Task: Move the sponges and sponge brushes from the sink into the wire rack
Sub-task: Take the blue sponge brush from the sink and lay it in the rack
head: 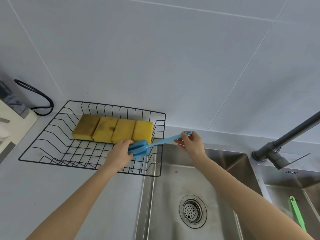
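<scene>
You hold the blue sponge brush [139,149] in both hands, over the right end of the wire rack [52,135]. Your left hand [119,154] has its fingers closed around the blue foam head, which sits low inside the rack just in front of the sponges. Your right hand [192,142] pinches the thin handle near its loop end, up above the rack's right rim and the back edge of the sink [173,187].

Four yellow sponges [113,129] lie flat in a row along the back of the rack, side by side and touching, the left ones stained darker. The rack stands on a pale grey counter [52,187], its right edge hanging just past the sink's left rim.

The steel basin is scuffed, with a round drain strainer [192,211] in the floor. In a second basin to the right, a green brush handle [297,214] leans against the wall, partly hidden by your forearm. A dark grey tap [285,137] rises from the ledge between the basins. Behind it all is a wall of large pale tiles [155,58], and a black cable [39,96] loops at the far left.
</scene>
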